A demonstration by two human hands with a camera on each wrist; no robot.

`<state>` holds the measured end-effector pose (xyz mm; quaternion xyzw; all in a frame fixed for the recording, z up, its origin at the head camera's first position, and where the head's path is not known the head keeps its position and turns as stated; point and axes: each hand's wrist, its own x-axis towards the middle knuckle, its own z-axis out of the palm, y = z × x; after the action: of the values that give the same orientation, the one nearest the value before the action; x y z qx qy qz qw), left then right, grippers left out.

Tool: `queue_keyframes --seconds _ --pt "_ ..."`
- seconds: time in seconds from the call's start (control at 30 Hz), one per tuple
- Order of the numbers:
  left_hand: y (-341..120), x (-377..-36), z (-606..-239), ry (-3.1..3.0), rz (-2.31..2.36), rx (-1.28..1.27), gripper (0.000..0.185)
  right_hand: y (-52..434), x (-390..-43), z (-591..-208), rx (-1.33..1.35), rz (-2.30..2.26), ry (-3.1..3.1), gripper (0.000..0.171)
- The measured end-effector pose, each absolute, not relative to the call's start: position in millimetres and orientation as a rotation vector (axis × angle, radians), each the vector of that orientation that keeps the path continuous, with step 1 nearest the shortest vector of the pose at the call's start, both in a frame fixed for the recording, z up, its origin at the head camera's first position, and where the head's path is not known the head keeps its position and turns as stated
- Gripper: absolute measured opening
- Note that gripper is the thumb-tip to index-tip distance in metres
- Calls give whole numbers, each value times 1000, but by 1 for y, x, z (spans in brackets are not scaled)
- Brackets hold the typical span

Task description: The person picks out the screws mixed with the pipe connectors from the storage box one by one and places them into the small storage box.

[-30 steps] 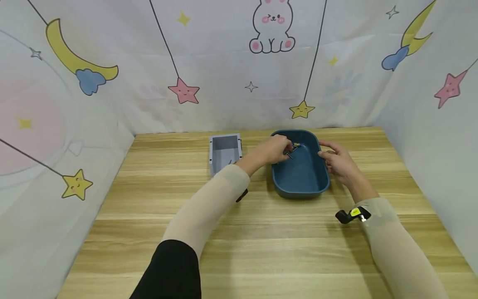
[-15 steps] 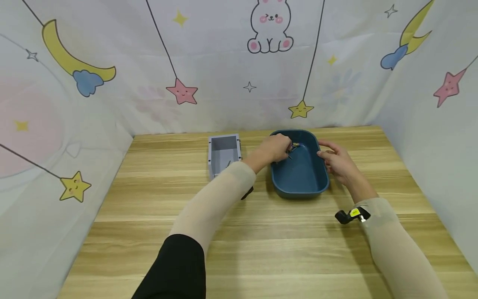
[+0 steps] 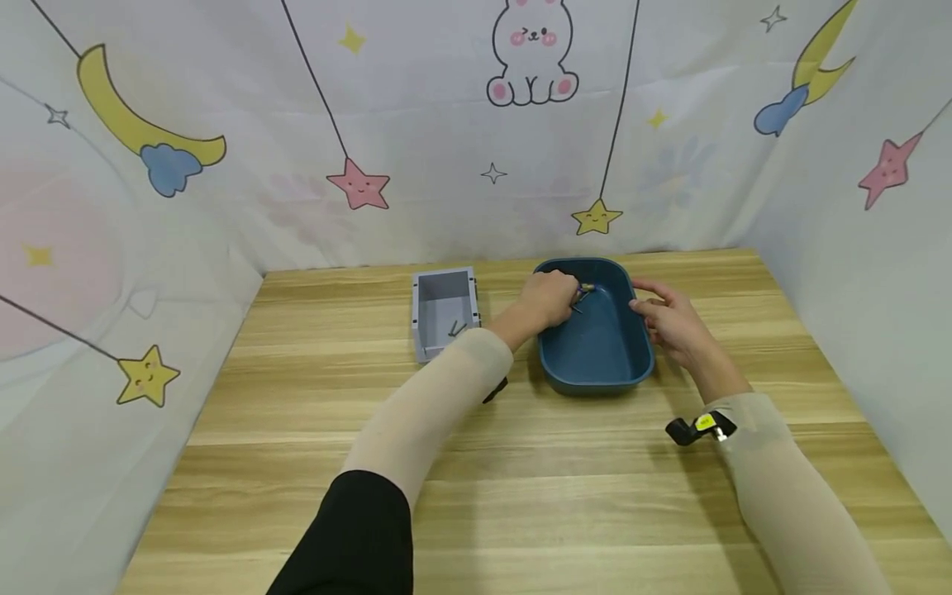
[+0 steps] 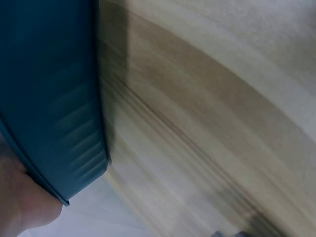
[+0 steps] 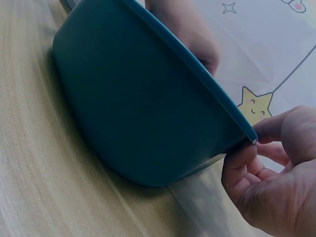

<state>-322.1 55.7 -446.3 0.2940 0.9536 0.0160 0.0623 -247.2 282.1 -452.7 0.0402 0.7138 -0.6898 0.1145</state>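
A small screw-like piece (image 3: 583, 291) is pinched by the left hand (image 3: 549, 299) inside the blue tub (image 3: 595, 382), at its 11 o'clock corner. The right hand (image 3: 673, 321) grips the 3 o'clock rim. The piece is judged light, stiff, slippery; fingertip grip suits. A grey box (image 3: 445, 277) lies at the tub's 9 o'clock on the wooden table (image 3: 521, 479).

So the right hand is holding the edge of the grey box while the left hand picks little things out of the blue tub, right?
Not quite. The right hand pinches the rim of the blue tub, not the grey box, which stands apart to the left. The head view and right wrist view show this. The left hand does hold little things inside the tub.
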Motion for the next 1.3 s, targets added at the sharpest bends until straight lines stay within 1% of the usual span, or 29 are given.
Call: queue_keyframes --seconds 0.37,0.8,1.3 --pt "58 -320 -448 2923 -2 896 40 283 -247 -452 126 -2037 2073 54" --pt "54 -320 -449 2932 72 929 14 281 -249 -453 127 -2031 2080 54" --pt "51 -320 -449 2912 134 966 5 282 -248 -453 128 -2014 2107 52"
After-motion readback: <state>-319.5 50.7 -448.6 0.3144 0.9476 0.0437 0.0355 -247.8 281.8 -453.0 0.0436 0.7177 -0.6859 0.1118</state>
